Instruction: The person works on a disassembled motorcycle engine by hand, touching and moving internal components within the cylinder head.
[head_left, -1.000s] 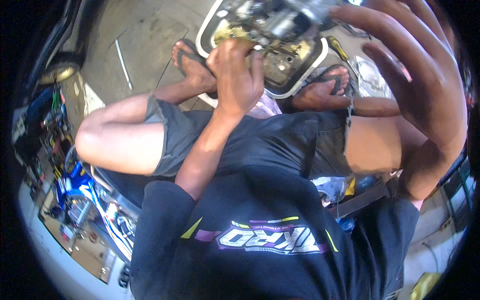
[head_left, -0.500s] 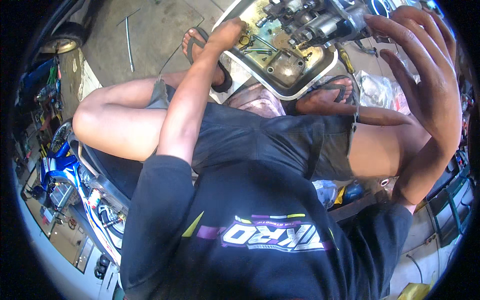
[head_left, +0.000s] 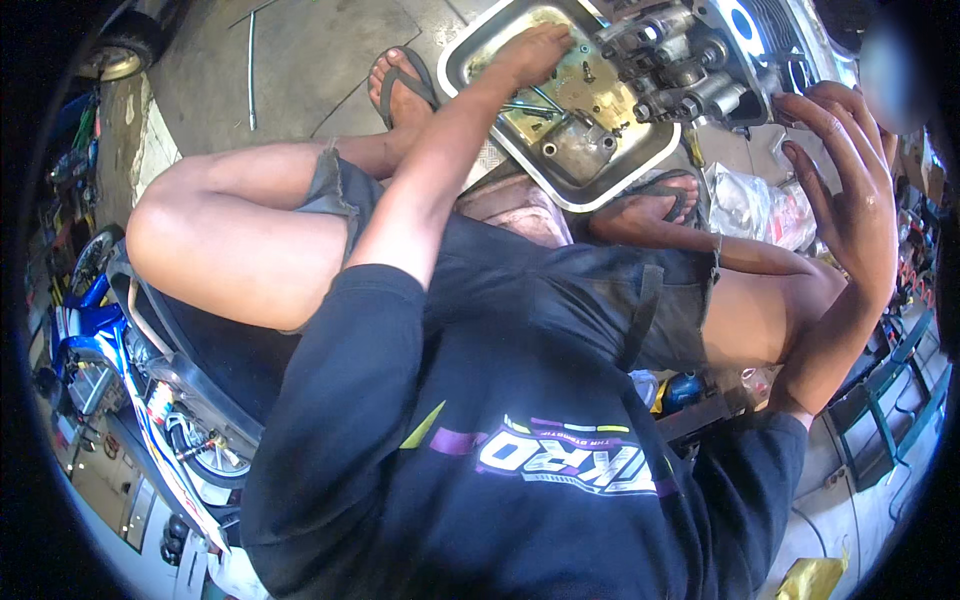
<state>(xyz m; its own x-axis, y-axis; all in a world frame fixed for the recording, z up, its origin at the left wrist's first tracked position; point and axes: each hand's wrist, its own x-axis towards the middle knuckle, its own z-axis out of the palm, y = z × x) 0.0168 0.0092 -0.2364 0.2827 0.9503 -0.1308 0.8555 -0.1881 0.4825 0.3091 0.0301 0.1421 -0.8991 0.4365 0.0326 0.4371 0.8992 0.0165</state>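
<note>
My left hand (head_left: 535, 52) reaches into a shallow metal tray (head_left: 456, 75) with its fingers bent down and together over the tray's oily bottom. What lies under the fingertips is hidden. Beside its wrist are several bolts (head_left: 545, 98), and closer to me in the tray sits a grimy metal cover (head_left: 578, 145). A bare metal engine assembly (head_left: 685, 70) stands over the tray's right side. My right hand (head_left: 850, 150) is raised at that engine's near right edge, thumb and fingers apart; whether the fingertips touch the metal I cannot tell.
A long metal rod tool (head_left: 252, 75) lies on the floor at the far left. Clear plastic bags (head_left: 745, 205) are to the right of my sandaled foot (head_left: 650, 212). A blue and white motorcycle (head_left: 110, 345) stands at left. A pinkish block (head_left: 515, 208) is between my legs.
My left hand has moved from the tray's left rim further in, to the right. My right hand has dropped slightly toward me. The view has shifted, with the engine appearing lower in the picture.
</note>
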